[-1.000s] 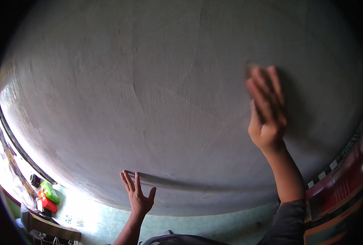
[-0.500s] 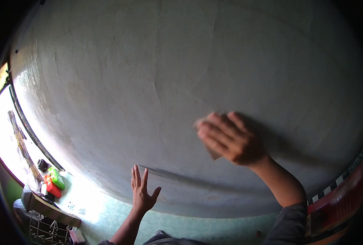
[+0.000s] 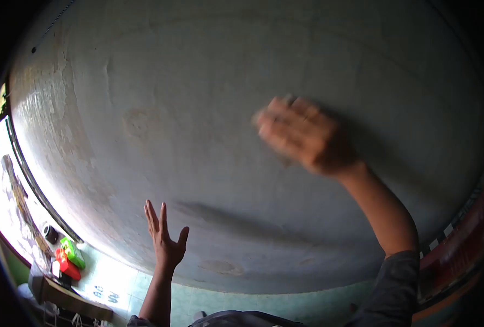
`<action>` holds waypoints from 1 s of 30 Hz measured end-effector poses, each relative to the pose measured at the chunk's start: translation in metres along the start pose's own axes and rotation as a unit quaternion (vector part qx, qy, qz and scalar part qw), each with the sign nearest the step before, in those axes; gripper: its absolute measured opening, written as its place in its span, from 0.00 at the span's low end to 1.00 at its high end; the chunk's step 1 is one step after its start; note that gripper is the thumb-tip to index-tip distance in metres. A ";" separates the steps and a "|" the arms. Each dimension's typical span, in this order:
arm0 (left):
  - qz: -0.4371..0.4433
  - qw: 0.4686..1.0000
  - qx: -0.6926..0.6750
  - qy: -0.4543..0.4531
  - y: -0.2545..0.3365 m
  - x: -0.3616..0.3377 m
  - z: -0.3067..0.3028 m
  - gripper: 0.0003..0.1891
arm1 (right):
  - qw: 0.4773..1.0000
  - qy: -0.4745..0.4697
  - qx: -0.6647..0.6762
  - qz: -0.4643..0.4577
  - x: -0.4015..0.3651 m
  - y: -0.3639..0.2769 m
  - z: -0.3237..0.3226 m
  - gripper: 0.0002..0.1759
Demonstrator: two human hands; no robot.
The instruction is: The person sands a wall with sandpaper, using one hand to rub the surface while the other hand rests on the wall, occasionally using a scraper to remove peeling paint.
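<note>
The grey wall (image 3: 209, 136) fills most of the head view, with flaking, peeling paint toward its left side. My right hand (image 3: 307, 136) is pressed flat against it, blurred by motion, over a thin brown sheet of sandpaper (image 3: 285, 162). Only slivers of the sheet show past the palm and fingers. Lower down on the left, my left hand (image 3: 167, 245) is raised with its fingers spread and nothing in it. It is near the wall; whether the fingertips touch is hard to make out.
Pale green floor tiles (image 3: 209, 302) run along the wall's foot. At the lower left are a bright doorway or window (image 3: 2, 180), red and green bags (image 3: 67, 264) and a wooden-edged piece of furniture (image 3: 78, 300). A dark red object (image 3: 454, 261) stands at the right.
My right hand has swept upward along the wall with the sheet of sandpaper. My left hand appears further left and slightly higher, and the camera view has shifted somewhat.
</note>
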State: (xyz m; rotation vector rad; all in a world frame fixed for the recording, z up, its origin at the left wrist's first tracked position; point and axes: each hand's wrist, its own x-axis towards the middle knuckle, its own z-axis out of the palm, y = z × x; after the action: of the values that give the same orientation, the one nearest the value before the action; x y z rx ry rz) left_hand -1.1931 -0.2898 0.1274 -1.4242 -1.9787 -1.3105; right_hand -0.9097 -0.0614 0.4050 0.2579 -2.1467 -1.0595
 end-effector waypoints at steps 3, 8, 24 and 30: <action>0.012 1.000 0.000 0.008 -0.047 0.015 -0.023 0.52 | 0.953 0.164 -0.130 0.217 0.029 0.038 -0.009 0.22; -0.011 1.000 0.009 0.006 -0.119 0.032 -0.045 0.51 | 0.999 -0.008 0.004 0.039 0.069 -0.049 0.046 0.31; 0.078 0.990 0.074 -0.089 -0.205 0.028 -0.052 0.48 | 0.963 0.098 -0.159 0.193 0.183 -0.070 0.086 0.17; 0.095 0.986 0.073 -0.120 -0.220 0.027 -0.060 0.47 | 0.997 -0.023 -0.054 0.042 0.184 -0.115 0.112 0.21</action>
State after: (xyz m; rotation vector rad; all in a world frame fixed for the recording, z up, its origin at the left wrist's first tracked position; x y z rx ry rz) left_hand -1.4109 -0.3381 0.0744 -1.7155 -1.9782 -0.9289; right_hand -1.1337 -0.1513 0.3676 0.0928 -2.1144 -1.1389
